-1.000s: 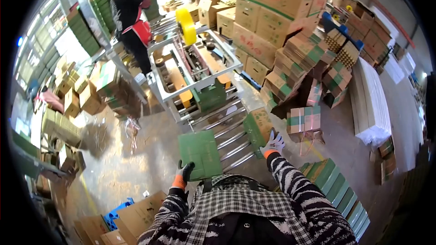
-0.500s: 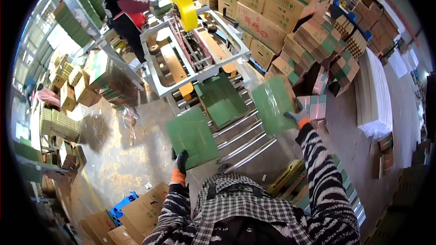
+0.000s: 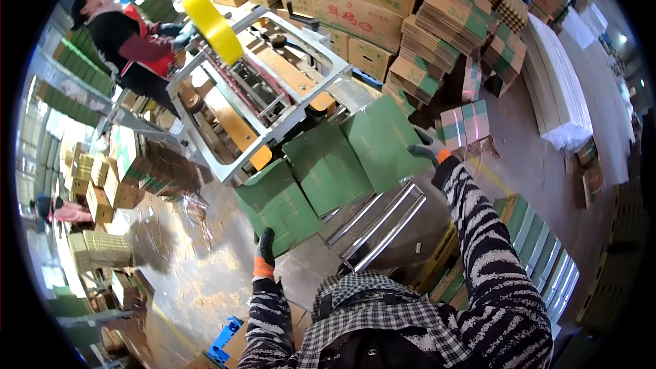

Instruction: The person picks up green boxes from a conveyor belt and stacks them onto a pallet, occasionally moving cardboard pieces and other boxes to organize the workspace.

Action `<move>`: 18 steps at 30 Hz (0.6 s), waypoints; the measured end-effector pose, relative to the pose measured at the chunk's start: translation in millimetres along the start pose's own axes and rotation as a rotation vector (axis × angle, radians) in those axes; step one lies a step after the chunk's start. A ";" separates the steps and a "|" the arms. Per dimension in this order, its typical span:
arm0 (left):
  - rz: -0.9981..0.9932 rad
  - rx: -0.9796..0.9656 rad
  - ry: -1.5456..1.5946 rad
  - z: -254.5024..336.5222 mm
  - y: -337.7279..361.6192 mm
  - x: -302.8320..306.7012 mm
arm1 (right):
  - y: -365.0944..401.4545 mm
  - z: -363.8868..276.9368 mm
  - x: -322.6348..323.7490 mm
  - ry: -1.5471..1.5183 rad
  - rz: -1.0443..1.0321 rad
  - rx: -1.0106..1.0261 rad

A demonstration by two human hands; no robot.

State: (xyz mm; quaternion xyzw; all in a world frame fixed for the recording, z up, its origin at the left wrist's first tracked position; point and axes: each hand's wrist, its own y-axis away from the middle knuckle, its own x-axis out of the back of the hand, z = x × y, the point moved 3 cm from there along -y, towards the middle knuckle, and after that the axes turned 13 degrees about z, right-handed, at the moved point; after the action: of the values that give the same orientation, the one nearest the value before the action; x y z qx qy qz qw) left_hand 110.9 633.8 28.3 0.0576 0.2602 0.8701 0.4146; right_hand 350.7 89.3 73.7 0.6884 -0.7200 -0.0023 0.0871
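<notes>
Three green cardboard pieces lie nearly edge to edge at the near end of the machine. My left hand (image 3: 265, 246), in a dark glove with an orange cuff, grips the near edge of the left green cardboard (image 3: 277, 206). The middle green cardboard (image 3: 329, 167) rests at the machine's opening. Gloved too, my right hand (image 3: 430, 147) is closed on the outer edge of the right green cardboard (image 3: 384, 142). Metal rollers (image 3: 383, 225) show below the pieces.
Ahead stands the taping machine (image 3: 263, 123) with a yellow tape roll (image 3: 213, 27). A person (image 3: 137, 44) is behind it at the left. Printed cartons (image 3: 359, 17) and flat cardboard stacks (image 3: 454, 17) rise at the back right. Green-edged stacks (image 3: 533, 253) lie at lower right.
The view has turned and shifted. Both outer green pieces have come in against the middle one, the right one moving inward and up. Both hands still hold their pieces.
</notes>
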 end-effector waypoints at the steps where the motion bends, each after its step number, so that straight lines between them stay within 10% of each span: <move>1: -0.039 -0.021 -0.063 14.0 5.2 -0.6 | 40.3 -22.5 -6.1 -0.185 0.015 -0.218; 3: -0.099 -0.029 -0.218 34.0 9.2 7.5 | 86.8 43.5 10.6 -0.309 0.084 -0.608; 10: -0.775 -0.355 -0.863 16.6 -23.0 68.6 | 327.4 78.8 38.2 -0.401 0.369 -0.540; 12: -0.569 0.157 -0.555 26.0 -16.7 36.6 | 403.5 77.2 46.5 -0.416 0.524 -0.575; 18: -0.944 0.128 -0.774 33.6 85.3 -163.7 | 609.8 60.2 38.2 -0.729 0.969 -0.528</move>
State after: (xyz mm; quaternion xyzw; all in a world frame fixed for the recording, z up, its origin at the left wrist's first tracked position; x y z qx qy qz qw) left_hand 168.9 480.0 118.7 0.2727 0.1401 0.4913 0.8153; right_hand -262.7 76.2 94.2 0.1973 -0.9069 -0.3722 -0.0052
